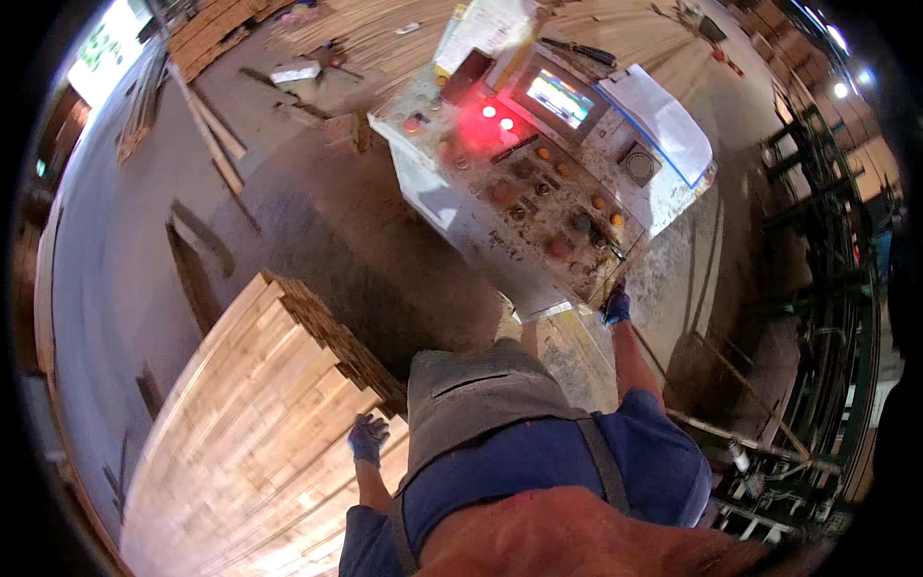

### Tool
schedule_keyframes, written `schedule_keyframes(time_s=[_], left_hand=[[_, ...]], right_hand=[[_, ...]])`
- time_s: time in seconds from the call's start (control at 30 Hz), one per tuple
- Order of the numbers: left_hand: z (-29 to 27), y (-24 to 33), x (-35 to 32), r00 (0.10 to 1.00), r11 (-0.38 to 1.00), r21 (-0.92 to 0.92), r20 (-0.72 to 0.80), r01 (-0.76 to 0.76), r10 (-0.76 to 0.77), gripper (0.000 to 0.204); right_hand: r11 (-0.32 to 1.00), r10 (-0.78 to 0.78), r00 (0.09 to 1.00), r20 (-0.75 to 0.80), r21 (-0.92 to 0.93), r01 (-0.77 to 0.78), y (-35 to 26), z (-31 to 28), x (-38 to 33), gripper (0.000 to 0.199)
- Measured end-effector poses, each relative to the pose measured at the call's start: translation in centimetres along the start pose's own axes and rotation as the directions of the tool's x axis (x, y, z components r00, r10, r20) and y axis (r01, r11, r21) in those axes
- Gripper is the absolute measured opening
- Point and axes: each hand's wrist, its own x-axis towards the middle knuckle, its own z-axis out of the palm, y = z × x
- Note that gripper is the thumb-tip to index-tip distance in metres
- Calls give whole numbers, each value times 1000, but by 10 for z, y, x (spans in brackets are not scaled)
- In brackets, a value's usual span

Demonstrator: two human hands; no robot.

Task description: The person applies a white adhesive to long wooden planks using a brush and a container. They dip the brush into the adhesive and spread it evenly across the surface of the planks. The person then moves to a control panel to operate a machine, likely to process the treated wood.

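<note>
While a worker (490,471) stands between a stack of pale boards (250,423) and a control console (457,216), the gloved left hand (367,439), fingers spread, lies at the stack's edge beside the body, apparently for support. The gloved right hand (616,306) is at the console's near corner, perhaps placed to keep the buttons (616,220) within reach; whether it grips or presses cannot be told. White sheets (659,120) flank the lit screen (561,98), likely set there for easy reading.

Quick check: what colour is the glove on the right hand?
Blue; the glove on the right hand shows best in the head view.
</note>
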Motion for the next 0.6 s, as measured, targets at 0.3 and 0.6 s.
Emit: schedule_keyframes(time_s=[0.3,0.6], left_hand=[[75,102,82,964,993,25,241,-119,109,26],[210,165,102,945,851,464,-78,-248,319,36]], right_hand=[[997,-52,999,10,-60,53,31,-34,22,34],[954,-156,980,-123,-275,117,33,-24,-14,24]])
